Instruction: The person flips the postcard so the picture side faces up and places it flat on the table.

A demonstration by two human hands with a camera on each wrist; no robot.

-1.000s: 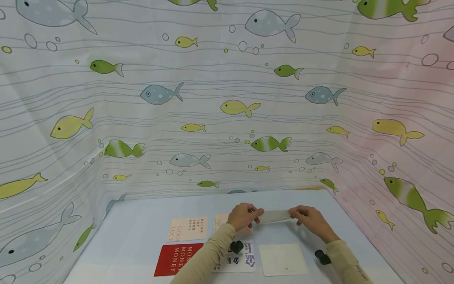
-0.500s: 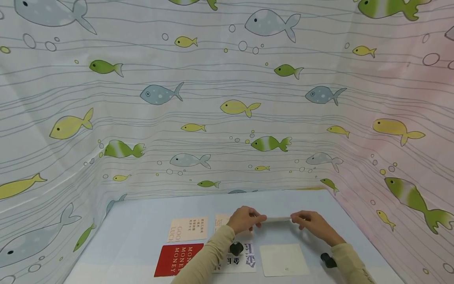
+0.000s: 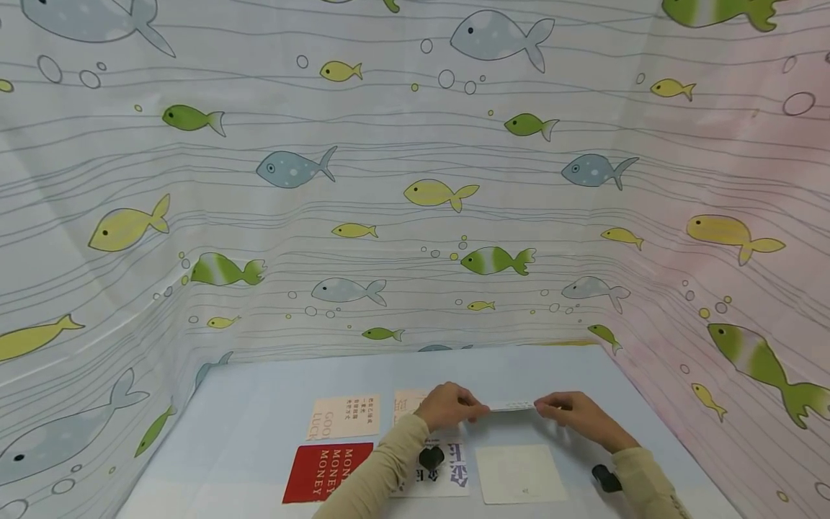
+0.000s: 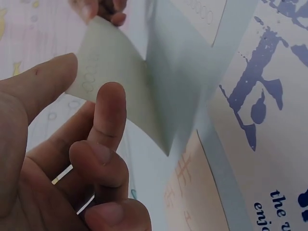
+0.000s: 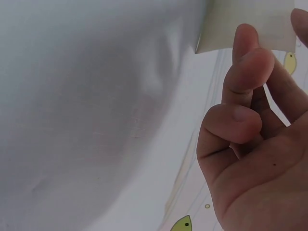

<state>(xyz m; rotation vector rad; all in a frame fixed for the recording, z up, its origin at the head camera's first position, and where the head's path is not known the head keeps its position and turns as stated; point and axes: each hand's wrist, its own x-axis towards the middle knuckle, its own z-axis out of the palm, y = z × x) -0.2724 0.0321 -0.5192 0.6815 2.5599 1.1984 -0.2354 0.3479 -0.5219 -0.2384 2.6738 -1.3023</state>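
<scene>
A pale cream card [image 3: 511,406] is stretched between both hands above the table, seen nearly edge-on in the head view. My left hand [image 3: 450,404] pinches its left end. The right hand [image 3: 580,417] pinches the opposite end. In the left wrist view the card [image 4: 118,72] shows faint lettering near the thumb, and its lower corner hangs free. The right wrist view catches only part of the card [image 5: 255,19] behind the fingers. Just nearer than the held card lies a plain cream card [image 3: 521,474] flat on the table.
On the table [image 3: 246,404] lie a beige "GOOD LUCK" card [image 3: 344,417], a red "MONEY" card [image 3: 327,472] and a white card with purple characters [image 3: 457,468]. Another beige card [image 3: 407,404] is partly hidden by the left hand. A fish-patterned curtain [image 3: 389,144] surrounds the table.
The held card has tipped from showing its face to nearly edge-on, and both hands have come slightly lower and nearer. The cards on the table stay put.
</scene>
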